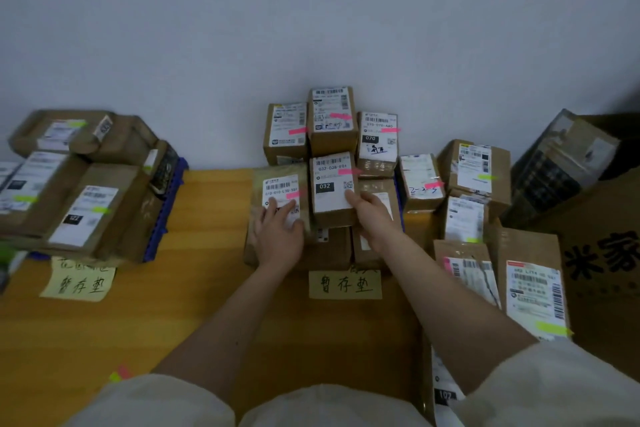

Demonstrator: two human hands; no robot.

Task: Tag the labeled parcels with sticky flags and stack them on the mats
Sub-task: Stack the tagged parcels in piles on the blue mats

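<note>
A stack of brown parcels with white labels and pink flags stands at the middle against the wall. My left hand (278,234) rests flat on the front left parcel (281,184), labelled 010, with fingers spread over the label's lower part. My right hand (372,215) touches the lower right corner of the box labelled 032 (330,189), fingers straight. Both parcels carry a pink flag (293,195). A second pile of parcels with green flags (100,210) lies on a blue mat (166,215) at the left.
Yellow paper signs (344,285) (79,282) with handwriting lie on the orange table in front of each pile. More parcels with green flags (535,288) sit at the right, beside a large cardboard box (602,253). Loose flags (119,374) stick near the front edge.
</note>
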